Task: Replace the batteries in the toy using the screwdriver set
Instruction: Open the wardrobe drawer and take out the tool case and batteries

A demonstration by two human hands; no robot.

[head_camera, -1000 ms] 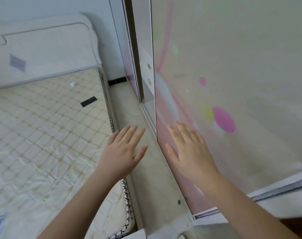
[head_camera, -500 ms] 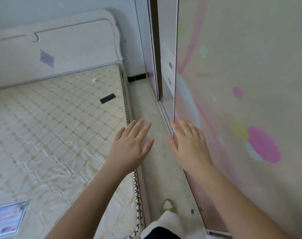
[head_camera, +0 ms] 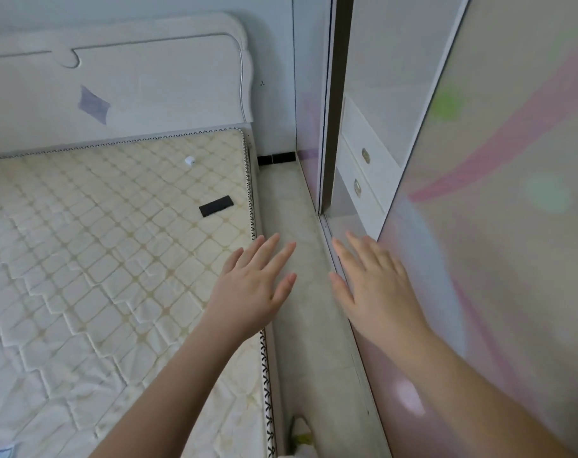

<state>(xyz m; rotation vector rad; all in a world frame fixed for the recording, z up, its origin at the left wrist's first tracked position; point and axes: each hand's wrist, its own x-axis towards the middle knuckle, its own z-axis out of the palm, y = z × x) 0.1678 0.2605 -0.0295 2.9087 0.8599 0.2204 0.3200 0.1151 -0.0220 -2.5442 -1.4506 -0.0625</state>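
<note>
Left hand (head_camera: 251, 285) flat, empty, right hand (head_camera: 377, 285) flat, empty

Quilted cloth mattress (head_camera: 99, 259), glossy door (head_camera: 512, 226)

We're holding both arms stretched out in front of us, palms facing down. Our left hand (head_camera: 253, 289) is floating with fingers straight and a bit spread, gripping nothing. Our right hand (head_camera: 377, 285) is doing the same, fingers extended forward, thumb sticking out toward the left one.
</note>
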